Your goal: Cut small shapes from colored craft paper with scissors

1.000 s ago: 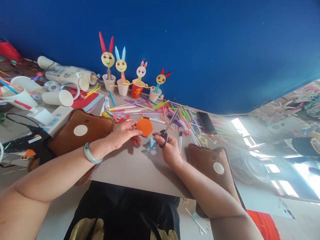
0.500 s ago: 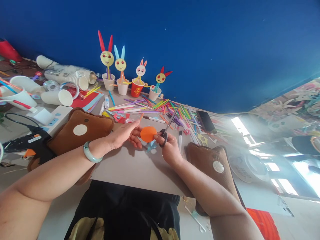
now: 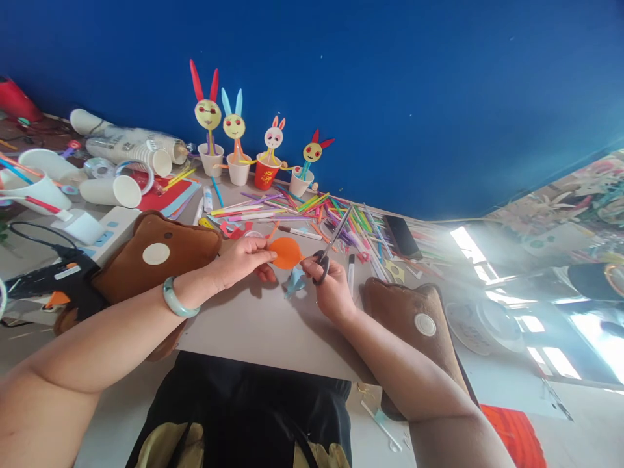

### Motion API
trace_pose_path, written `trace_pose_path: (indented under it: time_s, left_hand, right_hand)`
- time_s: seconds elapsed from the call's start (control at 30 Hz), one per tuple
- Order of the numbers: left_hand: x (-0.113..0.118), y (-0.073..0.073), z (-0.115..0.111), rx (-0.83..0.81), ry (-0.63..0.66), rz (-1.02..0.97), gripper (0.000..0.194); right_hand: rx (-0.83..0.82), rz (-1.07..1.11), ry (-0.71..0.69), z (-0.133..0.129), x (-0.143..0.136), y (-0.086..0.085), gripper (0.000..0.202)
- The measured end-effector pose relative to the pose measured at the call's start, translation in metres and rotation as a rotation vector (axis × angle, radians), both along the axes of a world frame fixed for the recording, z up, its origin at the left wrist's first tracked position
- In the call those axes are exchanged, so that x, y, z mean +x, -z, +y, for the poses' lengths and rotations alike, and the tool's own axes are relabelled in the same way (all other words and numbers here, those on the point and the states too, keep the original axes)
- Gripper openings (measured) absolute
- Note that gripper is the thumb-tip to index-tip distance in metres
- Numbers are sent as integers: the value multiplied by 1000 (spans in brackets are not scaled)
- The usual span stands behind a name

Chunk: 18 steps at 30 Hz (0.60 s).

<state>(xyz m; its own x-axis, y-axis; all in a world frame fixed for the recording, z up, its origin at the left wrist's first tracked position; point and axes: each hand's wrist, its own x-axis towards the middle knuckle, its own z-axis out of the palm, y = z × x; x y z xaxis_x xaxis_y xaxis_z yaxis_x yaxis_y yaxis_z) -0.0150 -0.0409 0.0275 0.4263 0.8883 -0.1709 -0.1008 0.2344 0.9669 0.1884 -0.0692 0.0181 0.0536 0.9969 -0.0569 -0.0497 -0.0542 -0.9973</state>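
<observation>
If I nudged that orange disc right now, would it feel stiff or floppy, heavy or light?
The orange disc is probably light: the left hand pinches it at the edge. It looks thin, like paper, so a push might bend it. Yet it isn't visibly sagging, so it may be fairly stiff.

A smooth, rounded bangle (image 3: 172,302) in pale green (jade-like in look) circles the wrist of the bare left hand (image 3: 244,257); the right hand (image 3: 334,287) is bare too. The garment (image 3: 248,400) over the lap is loose and black, with golden-tan patches (image 3: 168,447) low on either side and dark cords (image 3: 181,443) near them.
</observation>
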Motion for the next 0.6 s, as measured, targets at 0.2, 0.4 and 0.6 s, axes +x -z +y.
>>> trace_pose_path:
  time_s: [0.2,0.4,0.6]
  left_hand:
    - [-1,-4,0,35,-91,-19,23]
    - [-1,-6,0,37,-131,-50,22]
    - [-1,-7,-3,17,-134,-92,23]
  right_hand:
    - [15,-17,-9,2,0,2,24]
    - [45,-224,-107,-2,1,-4,31]
    - [107,-380,-293,-7,3,-8,53]
